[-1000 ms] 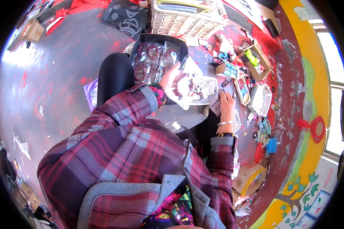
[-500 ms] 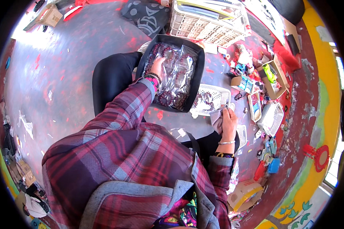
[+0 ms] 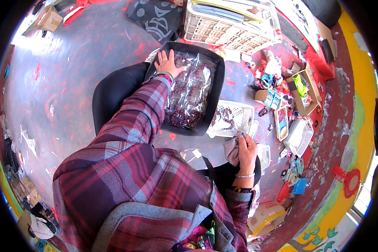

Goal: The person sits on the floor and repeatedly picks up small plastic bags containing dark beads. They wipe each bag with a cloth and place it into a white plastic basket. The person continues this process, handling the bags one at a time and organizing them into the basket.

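A black tray [image 3: 216,90] tilts against my left leg, holding clear plastic packets of dark red bead strings [image 3: 193,84]. Over its far left part lies my left hand [image 3: 169,65], fingers spread and resting on the packets. My right hand [image 3: 247,152] is closed on a greyish-mauve cloth [image 3: 231,151] that hangs from the fingers, to the right of the tray. Just beyond that hand stands a white perforated basket [image 3: 241,110] with more dark bead strings [image 3: 224,118] inside.
A large cream crate [image 3: 222,28] stands beyond the tray, beside a dark patterned bag [image 3: 155,19]. To the right are an open cardboard box [image 3: 308,88], small white baskets [image 3: 299,133] and scattered goods. Another carton [image 3: 266,216] sits at the lower right.
My left hand has moved a little up and left across the tray, its fingers now spread wide. My right hand, still holding the cloth, has shifted slightly nearer to me.
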A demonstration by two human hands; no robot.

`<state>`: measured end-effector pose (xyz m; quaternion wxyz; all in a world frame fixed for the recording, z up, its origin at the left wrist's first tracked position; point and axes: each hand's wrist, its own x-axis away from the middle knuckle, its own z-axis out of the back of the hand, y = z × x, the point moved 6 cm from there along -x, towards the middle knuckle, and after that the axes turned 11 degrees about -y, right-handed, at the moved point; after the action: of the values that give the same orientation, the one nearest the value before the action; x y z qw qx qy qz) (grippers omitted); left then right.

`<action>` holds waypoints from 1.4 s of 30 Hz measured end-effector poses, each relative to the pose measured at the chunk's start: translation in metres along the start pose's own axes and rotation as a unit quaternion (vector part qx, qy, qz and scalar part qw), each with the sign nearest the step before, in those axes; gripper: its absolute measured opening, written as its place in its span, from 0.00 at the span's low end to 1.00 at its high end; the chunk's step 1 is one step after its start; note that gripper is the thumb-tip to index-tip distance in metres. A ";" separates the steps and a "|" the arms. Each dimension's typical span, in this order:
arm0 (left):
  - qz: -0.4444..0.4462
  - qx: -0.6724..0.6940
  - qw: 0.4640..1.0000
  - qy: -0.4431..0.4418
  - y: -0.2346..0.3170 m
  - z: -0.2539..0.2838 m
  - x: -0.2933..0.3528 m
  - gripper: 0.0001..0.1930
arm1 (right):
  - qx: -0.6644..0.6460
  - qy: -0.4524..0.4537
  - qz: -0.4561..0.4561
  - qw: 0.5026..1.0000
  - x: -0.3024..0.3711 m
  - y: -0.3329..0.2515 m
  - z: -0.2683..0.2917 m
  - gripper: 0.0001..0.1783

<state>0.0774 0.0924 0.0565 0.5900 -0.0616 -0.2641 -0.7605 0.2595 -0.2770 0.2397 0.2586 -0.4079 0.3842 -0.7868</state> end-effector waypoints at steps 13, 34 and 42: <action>-0.090 -0.056 0.994 -0.022 0.000 -0.078 0.053 0.34 | 0.037 -0.012 -0.013 0.999 -0.004 -0.006 -0.004 0.13; -0.525 0.100 0.845 0.021 0.202 -0.073 0.124 0.12 | -0.496 0.215 0.135 0.830 0.063 0.019 0.089 0.26; -0.341 -0.169 0.830 -0.408 0.221 -0.256 0.162 0.22 | -0.586 0.200 0.143 0.772 0.081 0.047 0.108 0.23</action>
<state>0.2907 -0.2048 -0.0233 0.1118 -0.3710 -0.3528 -0.8517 0.3113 -0.4044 0.2771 -0.0040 -0.2545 0.8677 -0.4269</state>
